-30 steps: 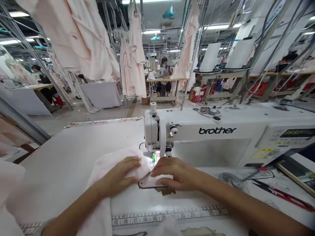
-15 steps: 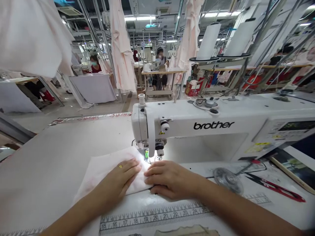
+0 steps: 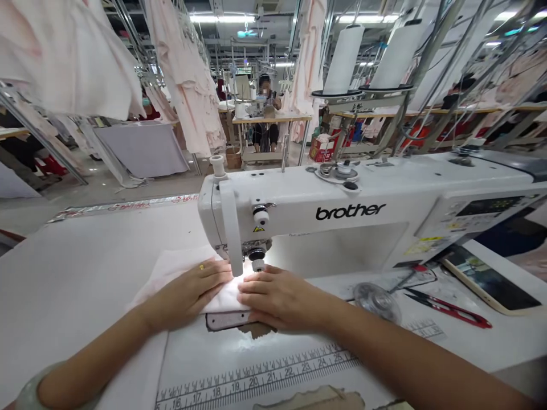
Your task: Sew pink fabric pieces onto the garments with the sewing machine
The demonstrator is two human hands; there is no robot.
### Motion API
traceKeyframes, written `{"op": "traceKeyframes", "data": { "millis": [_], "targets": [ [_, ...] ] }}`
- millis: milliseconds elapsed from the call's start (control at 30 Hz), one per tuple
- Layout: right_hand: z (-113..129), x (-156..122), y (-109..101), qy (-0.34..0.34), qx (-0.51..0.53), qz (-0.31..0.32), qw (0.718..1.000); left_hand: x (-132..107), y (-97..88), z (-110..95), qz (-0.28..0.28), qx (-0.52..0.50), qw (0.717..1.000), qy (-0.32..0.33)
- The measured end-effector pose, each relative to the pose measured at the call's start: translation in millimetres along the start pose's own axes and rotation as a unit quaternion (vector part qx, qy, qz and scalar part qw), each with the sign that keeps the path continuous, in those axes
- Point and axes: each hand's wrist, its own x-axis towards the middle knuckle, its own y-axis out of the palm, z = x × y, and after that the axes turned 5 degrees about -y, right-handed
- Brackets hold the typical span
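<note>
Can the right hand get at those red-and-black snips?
Probably yes: nothing covers the slim red-and-black snips on the white tabletop, though the right hand would first leave the pale pink fabric it touches.

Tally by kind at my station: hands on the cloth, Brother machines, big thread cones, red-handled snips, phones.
Hands on pale cloth: 2
Brother sewing machine: 1
White thread cones: 2
Red-handled snips: 1
Phone: 1
Total: 7

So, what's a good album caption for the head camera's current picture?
Left hand and right hand rest on pale fabric at a sewing machine.
</note>
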Motion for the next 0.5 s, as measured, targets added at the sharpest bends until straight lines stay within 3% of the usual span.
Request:
{"op": "traceKeyframes", "data": {
  "millis": [500],
  "targets": [
    [0.3, -2.3, -2.0, 0.038, 0.03, 0.009, 0.999, 0.3, -1.3, 5.1, -0.002, 0.012, 1.0, -0.008]
  ]
}}
